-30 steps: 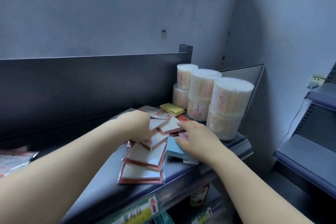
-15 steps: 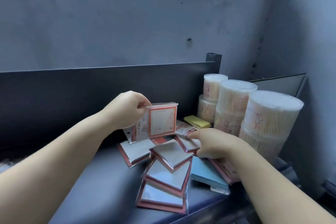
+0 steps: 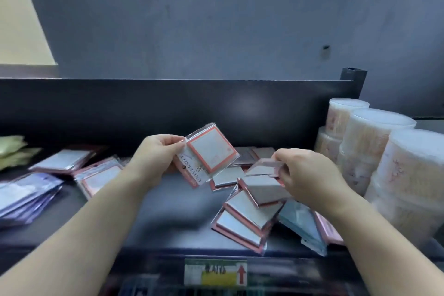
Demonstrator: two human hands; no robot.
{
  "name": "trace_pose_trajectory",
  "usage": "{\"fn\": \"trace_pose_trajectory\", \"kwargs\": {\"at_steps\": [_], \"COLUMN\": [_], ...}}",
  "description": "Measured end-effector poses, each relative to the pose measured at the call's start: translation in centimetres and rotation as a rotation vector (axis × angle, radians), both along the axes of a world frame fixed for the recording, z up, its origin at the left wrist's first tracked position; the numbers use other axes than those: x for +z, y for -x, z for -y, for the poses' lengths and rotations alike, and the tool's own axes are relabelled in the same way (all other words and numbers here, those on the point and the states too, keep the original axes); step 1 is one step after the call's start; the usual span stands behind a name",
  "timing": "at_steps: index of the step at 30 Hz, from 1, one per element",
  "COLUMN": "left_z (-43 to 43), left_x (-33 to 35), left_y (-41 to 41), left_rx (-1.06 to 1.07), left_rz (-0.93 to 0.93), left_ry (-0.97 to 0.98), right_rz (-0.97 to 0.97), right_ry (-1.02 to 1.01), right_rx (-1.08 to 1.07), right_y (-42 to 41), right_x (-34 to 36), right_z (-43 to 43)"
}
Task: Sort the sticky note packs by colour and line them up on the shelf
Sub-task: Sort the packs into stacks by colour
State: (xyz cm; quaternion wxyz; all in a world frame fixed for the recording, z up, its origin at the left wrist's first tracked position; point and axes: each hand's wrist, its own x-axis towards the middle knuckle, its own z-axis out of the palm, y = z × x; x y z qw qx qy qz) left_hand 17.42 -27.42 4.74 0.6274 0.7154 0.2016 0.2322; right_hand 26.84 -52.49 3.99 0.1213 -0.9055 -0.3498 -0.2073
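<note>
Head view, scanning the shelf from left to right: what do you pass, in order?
Purple packs → flat pink packs → left hand → held-up pink pack → second pink pack → right hand pinching it → round tubs.

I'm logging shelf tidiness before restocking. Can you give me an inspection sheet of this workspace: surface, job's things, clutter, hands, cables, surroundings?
Surface: dark shelf with a price label on its front edge.
Job's things: loose pile of red-bordered packs, overlapping and unsorted; blue pack at the pile's right; more packs lying flat at left.
Clutter: stacked clear tubs, apparently cotton swabs, at right; yellow-green packets far left.
Hands: left hand holds a raised pack; right hand pinches a second pack at the pile's top.
Cables: nothing seen.
Surroundings: grey wall with dark marks.
</note>
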Motion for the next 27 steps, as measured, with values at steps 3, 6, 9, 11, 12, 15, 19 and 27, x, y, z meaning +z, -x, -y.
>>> {"fn": "trace_pose_trajectory", "kwargs": {"at_steps": [3, 6, 9, 11, 12, 15, 19, 27], "left_z": [0.0, -0.5, -1.5, -2.5, -3.1, -5.0, -8.9, -19.4], "left_x": [-1.5, -2.8, -3.4, -3.6, -3.6, -3.5, -3.0, -1.9], "left_y": [3.2, 6.8, 10.5, 12.7, 13.7, 16.4, 18.8, 18.3], "left_rx": [0.104, 0.168, 0.262, 0.352, 0.390, 0.480, 0.565, 0.532], "left_rz": [0.004, 0.010, 0.021, 0.033, 0.039, 0.064, 0.100, 0.107], "left_ry": [0.081, 0.157, 0.174, 0.202, 0.213, 0.224, 0.215, 0.189], "right_rz": [-0.045, -0.089, -0.120, -0.126, -0.122, -0.107, -0.091, -0.066], "right_ry": [-0.177, -0.275, -0.318, -0.324, -0.327, -0.328, -0.332, -0.295], "right_rx": [0.104, 0.214, 0.320, 0.382, 0.416, 0.508, 0.591, 0.570], "right_y": [1.2, 2.7, 4.4, 5.2, 5.6, 6.9, 8.7, 10.3], "right_x": [0.1, 0.0, -0.3, -0.7, -0.8, -1.0, -0.8, -0.7], "right_z": [-1.5, -3.7, -6.1, -7.8, -8.8, -11.8, -16.1, -25.1]}}
